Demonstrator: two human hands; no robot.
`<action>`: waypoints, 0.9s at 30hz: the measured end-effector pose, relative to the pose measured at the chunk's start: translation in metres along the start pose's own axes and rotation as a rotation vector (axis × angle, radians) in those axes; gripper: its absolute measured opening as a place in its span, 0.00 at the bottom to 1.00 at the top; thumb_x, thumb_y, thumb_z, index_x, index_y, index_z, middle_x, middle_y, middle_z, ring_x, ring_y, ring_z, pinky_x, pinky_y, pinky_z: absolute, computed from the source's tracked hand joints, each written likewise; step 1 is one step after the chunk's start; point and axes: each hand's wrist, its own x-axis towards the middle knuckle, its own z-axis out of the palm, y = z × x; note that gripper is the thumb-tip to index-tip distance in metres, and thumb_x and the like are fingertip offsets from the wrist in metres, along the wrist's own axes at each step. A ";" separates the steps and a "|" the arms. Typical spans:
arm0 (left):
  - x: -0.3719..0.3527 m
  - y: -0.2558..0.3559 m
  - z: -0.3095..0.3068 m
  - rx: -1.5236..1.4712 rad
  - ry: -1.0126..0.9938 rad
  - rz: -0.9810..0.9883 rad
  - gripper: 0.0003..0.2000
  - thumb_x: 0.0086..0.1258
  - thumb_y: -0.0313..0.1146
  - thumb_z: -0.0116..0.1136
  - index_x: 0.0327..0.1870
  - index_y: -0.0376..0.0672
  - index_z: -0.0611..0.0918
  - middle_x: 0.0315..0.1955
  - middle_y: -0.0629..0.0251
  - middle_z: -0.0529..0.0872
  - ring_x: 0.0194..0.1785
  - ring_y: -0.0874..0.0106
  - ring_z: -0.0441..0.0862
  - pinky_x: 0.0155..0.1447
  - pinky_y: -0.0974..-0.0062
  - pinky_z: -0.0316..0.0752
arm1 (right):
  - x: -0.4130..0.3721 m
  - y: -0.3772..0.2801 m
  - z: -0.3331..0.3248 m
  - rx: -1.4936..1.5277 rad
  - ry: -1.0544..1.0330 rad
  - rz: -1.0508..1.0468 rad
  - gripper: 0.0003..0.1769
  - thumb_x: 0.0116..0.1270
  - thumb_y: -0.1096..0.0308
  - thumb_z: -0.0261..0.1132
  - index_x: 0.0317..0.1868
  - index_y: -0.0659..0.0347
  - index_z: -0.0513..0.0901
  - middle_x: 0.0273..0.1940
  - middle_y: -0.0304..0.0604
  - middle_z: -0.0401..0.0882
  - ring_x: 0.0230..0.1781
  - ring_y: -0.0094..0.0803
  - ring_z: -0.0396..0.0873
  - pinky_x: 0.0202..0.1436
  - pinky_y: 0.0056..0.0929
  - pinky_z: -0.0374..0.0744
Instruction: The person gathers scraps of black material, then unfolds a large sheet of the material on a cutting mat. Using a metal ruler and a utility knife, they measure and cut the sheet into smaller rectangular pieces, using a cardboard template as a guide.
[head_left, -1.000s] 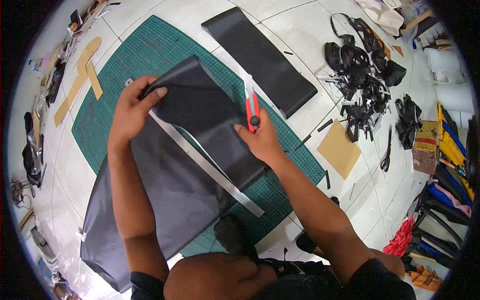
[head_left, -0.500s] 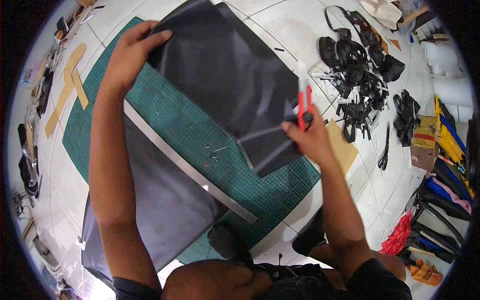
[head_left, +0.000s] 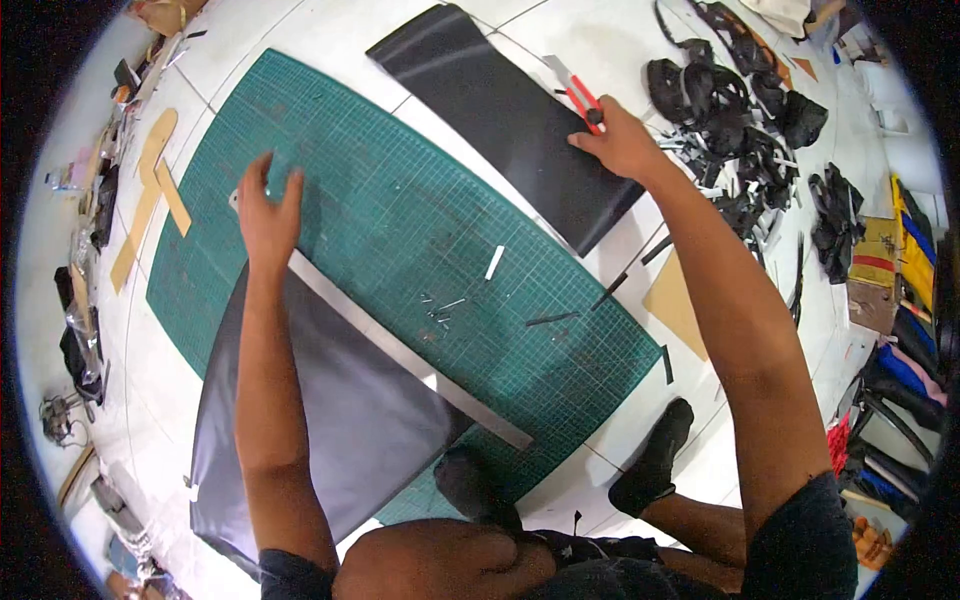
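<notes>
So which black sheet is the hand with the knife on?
The long black sheet beyond the green cutting mat: the right hand rests on it. The other lies by the steel ruler.

matt green rubbery plastic for the cutting mat (head_left: 400,210), scuffed, printed with a pale grid. dull brushed metal for the ruler (head_left: 400,345). smooth black leather-like sheet (head_left: 330,430) with a faint sheen; same stuff, a shade glossier, in the cut piece (head_left: 500,110). red plastic and bare metal blade on the cutter (head_left: 580,97). matt tan card (head_left: 672,300). glossy white floor tiles (head_left: 330,32).
</notes>
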 end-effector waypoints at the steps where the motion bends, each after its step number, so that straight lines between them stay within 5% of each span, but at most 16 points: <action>1: -0.019 -0.015 -0.009 0.061 0.014 0.020 0.26 0.66 0.41 0.66 0.60 0.35 0.77 0.56 0.47 0.81 0.59 0.53 0.79 0.63 0.60 0.73 | -0.010 -0.008 -0.003 -0.017 0.090 -0.045 0.28 0.58 0.54 0.75 0.48 0.66 0.72 0.42 0.60 0.82 0.45 0.56 0.82 0.48 0.44 0.78; 3: -0.055 -0.027 -0.030 0.094 -0.012 -0.023 0.24 0.66 0.40 0.66 0.60 0.36 0.78 0.56 0.46 0.80 0.60 0.51 0.78 0.64 0.59 0.72 | -0.044 -0.026 -0.002 -0.050 0.267 -0.137 0.29 0.60 0.53 0.74 0.48 0.65 0.72 0.40 0.58 0.82 0.42 0.57 0.82 0.47 0.44 0.78; 5: -0.084 -0.048 -0.041 0.217 -0.075 -0.050 0.25 0.67 0.43 0.64 0.62 0.38 0.77 0.60 0.47 0.78 0.64 0.49 0.75 0.68 0.56 0.68 | -0.091 -0.043 0.008 0.210 0.222 -0.090 0.29 0.61 0.52 0.74 0.48 0.64 0.72 0.37 0.56 0.81 0.39 0.53 0.82 0.45 0.43 0.78; 7: -0.103 -0.053 -0.042 0.396 -0.174 -0.058 0.28 0.69 0.48 0.61 0.65 0.41 0.76 0.66 0.46 0.74 0.70 0.48 0.69 0.73 0.51 0.61 | -0.155 -0.070 0.036 0.386 0.064 0.112 0.29 0.61 0.51 0.73 0.49 0.63 0.72 0.38 0.54 0.79 0.40 0.49 0.81 0.44 0.43 0.78; 11: -0.118 -0.054 -0.030 0.342 -0.142 -0.127 0.31 0.72 0.53 0.56 0.70 0.43 0.73 0.73 0.47 0.65 0.77 0.48 0.57 0.78 0.45 0.49 | -0.267 -0.094 0.108 0.353 -0.364 0.111 0.33 0.55 0.49 0.78 0.48 0.64 0.72 0.42 0.53 0.77 0.42 0.45 0.78 0.47 0.41 0.77; 16: -0.114 -0.054 -0.036 0.318 -0.202 -0.155 0.30 0.73 0.54 0.54 0.70 0.44 0.73 0.73 0.47 0.64 0.78 0.48 0.56 0.78 0.47 0.49 | -0.328 -0.103 0.153 0.096 -0.239 -0.274 0.29 0.51 0.58 0.79 0.44 0.65 0.72 0.38 0.52 0.73 0.42 0.54 0.75 0.44 0.48 0.75; 22: -0.109 -0.047 -0.045 0.210 -0.226 -0.223 0.34 0.73 0.54 0.55 0.73 0.40 0.67 0.72 0.45 0.65 0.77 0.49 0.57 0.78 0.51 0.53 | -0.343 -0.107 0.161 0.354 -0.201 -0.122 0.23 0.53 0.73 0.74 0.45 0.68 0.71 0.43 0.57 0.71 0.43 0.56 0.75 0.45 0.49 0.76; 25: -0.103 -0.044 -0.058 -0.141 -0.160 -0.285 0.35 0.73 0.52 0.56 0.73 0.39 0.65 0.70 0.41 0.66 0.76 0.48 0.60 0.76 0.55 0.58 | -0.360 -0.118 0.172 0.456 -0.185 -0.152 0.19 0.54 0.76 0.70 0.44 0.66 0.71 0.43 0.56 0.71 0.43 0.55 0.74 0.48 0.46 0.75; 27: -0.102 -0.044 -0.061 -0.097 -0.125 -0.293 0.34 0.72 0.51 0.57 0.72 0.37 0.67 0.69 0.39 0.65 0.74 0.47 0.63 0.75 0.57 0.61 | -0.365 -0.125 0.182 0.491 -0.204 -0.168 0.22 0.55 0.72 0.73 0.46 0.66 0.71 0.42 0.56 0.71 0.42 0.54 0.75 0.47 0.45 0.76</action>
